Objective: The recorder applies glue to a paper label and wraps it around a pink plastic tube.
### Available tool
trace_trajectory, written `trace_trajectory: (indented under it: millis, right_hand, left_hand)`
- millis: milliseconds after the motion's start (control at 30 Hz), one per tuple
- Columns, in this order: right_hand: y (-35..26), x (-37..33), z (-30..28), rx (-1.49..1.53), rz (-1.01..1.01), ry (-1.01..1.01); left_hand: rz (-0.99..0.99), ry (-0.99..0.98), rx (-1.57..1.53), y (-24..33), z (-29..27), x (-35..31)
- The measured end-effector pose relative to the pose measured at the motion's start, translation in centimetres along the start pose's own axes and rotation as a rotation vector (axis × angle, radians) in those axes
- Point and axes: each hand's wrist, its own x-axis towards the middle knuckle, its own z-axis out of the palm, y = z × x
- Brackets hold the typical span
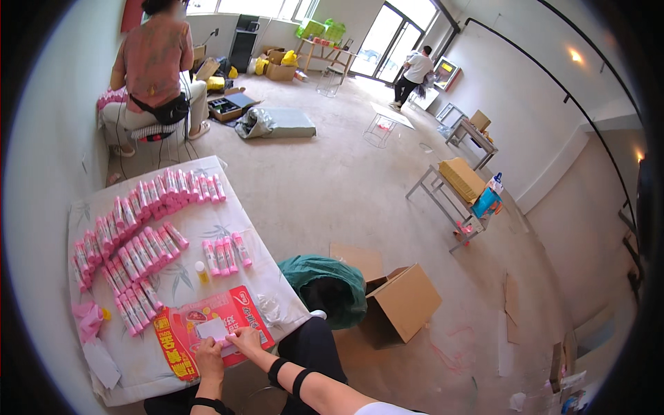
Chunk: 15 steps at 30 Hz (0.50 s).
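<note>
My left hand (209, 358) and my right hand (245, 342) are close together at the table's near edge, fingers closed on a small pink tube (225, 341). Much of the tube is hidden by my fingers. Just beyond it lies a white paper piece (211, 328) on a red and yellow printed plastic sheet (181, 315). Past the sheet are rows of pink tubes with printed labels (138, 252), stacked along the table. A short row of similar tubes (221, 256) lies apart on the right, beside a small bottle with a white cap (201, 272).
Crumpled clear plastic (271, 308) and a pink cloth-like piece (88, 321) lie on the white-covered table (266, 266). To its right are a green bag (321, 266) and an open cardboard box (408, 301). One person (153, 66) sits ahead; another (413, 75) stands near the door.
</note>
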Motion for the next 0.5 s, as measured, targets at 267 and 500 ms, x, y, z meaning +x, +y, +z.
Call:
trace_trajectory:
  millis: [267,500]
  right_hand:
    - [0.3,-4.3,0.6,1.023,0.755,0.070]
    - [0.4,-5.0,4.4,1.419,0.892,0.261]
  left_hand:
    - [0.017,0.022,0.017,-1.2,0.4,0.5]
    - [0.004,0.025,-0.044,-1.3,0.7,0.7]
